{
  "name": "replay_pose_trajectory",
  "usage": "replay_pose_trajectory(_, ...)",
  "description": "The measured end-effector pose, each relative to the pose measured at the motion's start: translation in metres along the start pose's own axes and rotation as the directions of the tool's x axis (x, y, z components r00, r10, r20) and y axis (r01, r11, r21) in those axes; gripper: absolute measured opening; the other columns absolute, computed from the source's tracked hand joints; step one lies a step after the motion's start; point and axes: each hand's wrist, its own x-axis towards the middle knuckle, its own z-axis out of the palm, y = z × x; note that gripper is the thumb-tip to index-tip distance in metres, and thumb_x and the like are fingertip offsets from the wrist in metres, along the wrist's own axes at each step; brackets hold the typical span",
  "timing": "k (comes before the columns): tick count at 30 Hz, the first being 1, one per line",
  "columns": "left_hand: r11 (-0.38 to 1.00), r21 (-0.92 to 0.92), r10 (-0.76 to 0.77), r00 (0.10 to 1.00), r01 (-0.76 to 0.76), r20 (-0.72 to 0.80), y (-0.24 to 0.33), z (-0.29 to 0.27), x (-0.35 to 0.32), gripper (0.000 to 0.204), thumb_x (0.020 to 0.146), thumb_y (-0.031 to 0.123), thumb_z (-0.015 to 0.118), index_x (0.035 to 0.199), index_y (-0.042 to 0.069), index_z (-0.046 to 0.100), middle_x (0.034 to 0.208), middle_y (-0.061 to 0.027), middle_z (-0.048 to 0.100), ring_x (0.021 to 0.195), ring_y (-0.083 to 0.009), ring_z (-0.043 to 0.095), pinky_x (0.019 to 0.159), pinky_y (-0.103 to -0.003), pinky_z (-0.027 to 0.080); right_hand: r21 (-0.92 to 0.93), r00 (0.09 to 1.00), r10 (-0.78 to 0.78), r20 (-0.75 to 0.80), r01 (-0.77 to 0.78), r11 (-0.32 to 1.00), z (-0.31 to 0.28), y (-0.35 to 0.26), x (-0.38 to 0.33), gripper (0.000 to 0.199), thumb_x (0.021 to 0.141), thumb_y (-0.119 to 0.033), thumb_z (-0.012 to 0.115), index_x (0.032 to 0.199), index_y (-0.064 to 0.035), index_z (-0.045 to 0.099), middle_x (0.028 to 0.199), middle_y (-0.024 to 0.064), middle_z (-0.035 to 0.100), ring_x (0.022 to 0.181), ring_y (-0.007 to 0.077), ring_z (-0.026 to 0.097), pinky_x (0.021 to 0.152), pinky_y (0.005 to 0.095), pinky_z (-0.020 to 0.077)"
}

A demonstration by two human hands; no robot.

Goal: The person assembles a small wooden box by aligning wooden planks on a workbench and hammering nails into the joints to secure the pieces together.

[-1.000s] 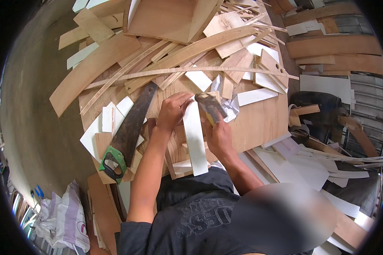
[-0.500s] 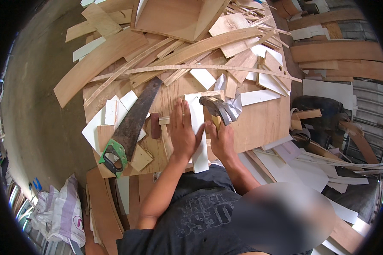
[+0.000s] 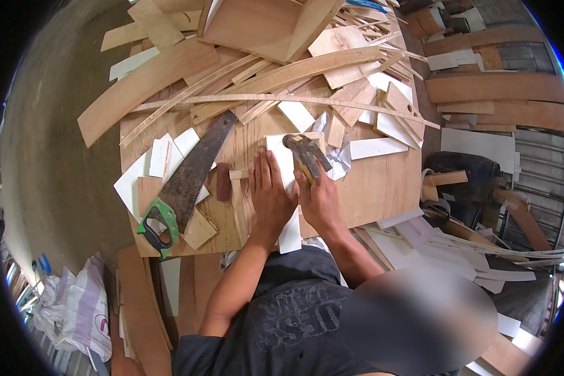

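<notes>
A narrow white board (image 3: pixel 289 237) lies lengthwise in front of me, its near end at the table's front edge. My left hand (image 3: pixel 272 199) rests on it with fingers stretched forward, pressing along its left side. My right hand (image 3: pixel 319 202) is closed round the handle of a claw hammer (image 3: pixel 306 154). The hammer's head is over the far end of the white board, its face low at the surface; any nail there is hidden. A pale wood frame piece (image 3: pixel 238 207) shows to the left of my left hand.
On the wooden table (image 3: pixel 382 194), a handsaw (image 3: pixel 197 164) with a green handle lies left, beside a dark red block (image 3: pixel 223 182) and white offcuts (image 3: pixel 138 178). Long wood strips (image 3: pixel 282 78) and an open wooden box (image 3: pixel 257 28) fill the far side. Boards (image 3: pixel 495 91) lie at right.
The hammer has come down and slightly left onto the far end of the white board, my right hand moving with it. My left hand stays on the board. The view has shifted slightly.
</notes>
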Motion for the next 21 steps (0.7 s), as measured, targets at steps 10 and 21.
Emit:
replay_pose_trajectory(10, 0.998, 0.062, 0.021, 1.000, -0.022, 0.021, 0.000, -0.001, -0.004, 0.092, 0.096, 0.038, 0.070, 0.162, -0.014, 0.032, 0.164, -0.0352, 0.042, 0.160, -0.0452, 0.033, 0.132, -0.062, 0.018, -0.069, 0.982, -0.188, 0.002, 0.188, 0.980, -0.007, 0.010, -0.010, 0.035, 0.103, -0.018, 0.069, 0.128, 0.0058, 0.065, 0.103, 0.0289, 0.071, 0.085, 0.0489, 0.070, 0.070, 0.0542, 0.0557)
replay_pose_trajectory(21, 0.997, 0.069, 0.019, 1.000, -0.020, 0.021, -0.004, 0.002, -0.003, 0.090, 0.098, 0.038, 0.066, 0.163, -0.013, 0.030, 0.164, -0.0345, 0.041, 0.160, -0.0441, 0.033, 0.131, -0.060, 0.021, -0.126, 0.870, -0.486, -0.081, 0.475, 0.871, -0.004, 0.025, -0.003, 0.036, 0.099, -0.010, 0.068, 0.132, 0.0017, 0.060, 0.102, 0.0267, 0.069, 0.076, 0.0467, 0.069, 0.062, 0.0551, 0.0537)
